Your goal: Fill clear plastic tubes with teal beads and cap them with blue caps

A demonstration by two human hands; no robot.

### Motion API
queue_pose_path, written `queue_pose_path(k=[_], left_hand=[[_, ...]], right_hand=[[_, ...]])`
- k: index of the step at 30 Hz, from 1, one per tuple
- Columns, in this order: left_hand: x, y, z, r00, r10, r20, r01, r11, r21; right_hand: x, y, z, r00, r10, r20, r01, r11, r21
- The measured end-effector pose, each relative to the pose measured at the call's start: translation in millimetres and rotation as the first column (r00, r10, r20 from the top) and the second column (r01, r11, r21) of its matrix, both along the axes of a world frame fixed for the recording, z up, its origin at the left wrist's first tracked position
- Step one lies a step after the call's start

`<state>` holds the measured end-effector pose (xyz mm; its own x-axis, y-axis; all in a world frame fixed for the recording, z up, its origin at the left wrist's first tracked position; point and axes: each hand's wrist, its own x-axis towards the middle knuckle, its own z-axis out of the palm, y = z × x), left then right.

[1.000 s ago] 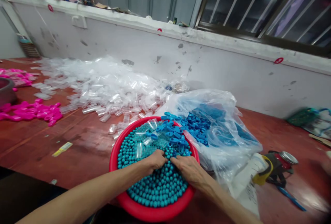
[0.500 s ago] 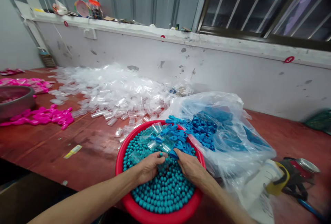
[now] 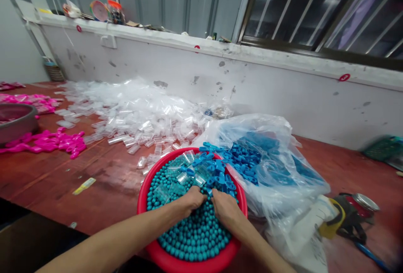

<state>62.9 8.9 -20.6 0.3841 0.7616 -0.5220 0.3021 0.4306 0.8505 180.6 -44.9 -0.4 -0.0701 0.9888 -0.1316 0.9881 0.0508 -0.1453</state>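
Observation:
Both hands meet over a red basin [image 3: 145, 193] filled with round teal beads [image 3: 195, 243]. My left hand [image 3: 193, 200] is closed, thumb and fingers pressed together; what it pinches is hidden. My right hand [image 3: 225, 209] is closed on a small blue plastic piece [image 3: 209, 192], its fingertips almost touching the left ones. Just beyond the hands, more blue plastic pieces [image 3: 222, 177] and clear flat plastic sleeves [image 3: 182, 177] lie on top of the beads.
A clear plastic bag [image 3: 283, 172] with many blue pieces adjoins the basin's right rim. Behind spreads a heap of clear sleeves [image 3: 141, 109]. Pink pieces [image 3: 53, 140] and a grey bowl [image 3: 27, 122] are at left. A yellow-and-black tool [image 3: 343, 218] lies at right.
My left hand has turned over and moved right, so its fingertips point at the right hand. The right hand has come slightly lower, with the blue piece between the hands.

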Motion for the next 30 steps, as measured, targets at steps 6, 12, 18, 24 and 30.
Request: queue_pose_path(k=[6, 12, 18, 24, 30], left_hand=[[-26, -7, 12.1, 0.946, -0.053, 0.32, 0.096, 0.988, -0.12], [-38, -16, 13.2, 0.878, 0.013, 0.478, 0.04, 0.994, -0.1], [-39, -20, 16.3, 0.88, 0.016, 0.475, -0.064, 0.994, 0.085], [-41, -28, 18.7, 0.899, 0.1, 0.426, -0.149, 0.985, 0.082], [-43, -29, 11.6, 0.937, 0.065, 0.344, -0.134, 0.975, 0.179]], right_hand=[[19, 4, -0.1, 0.715, 0.004, -0.699, -0.007, 1.0, -0.001], [7, 0, 11.9, 0.632, 0.124, -0.765, -0.016, 0.989, 0.148], [1, -1, 19.6, 0.726, 0.195, -0.659, -0.021, 0.965, 0.262], [-10, -5, 20.6, 0.816, 0.22, -0.534, -0.06, 0.952, 0.3], [-14, -6, 19.1, 0.78, 0.32, -0.538, -0.199, 0.942, 0.271]])
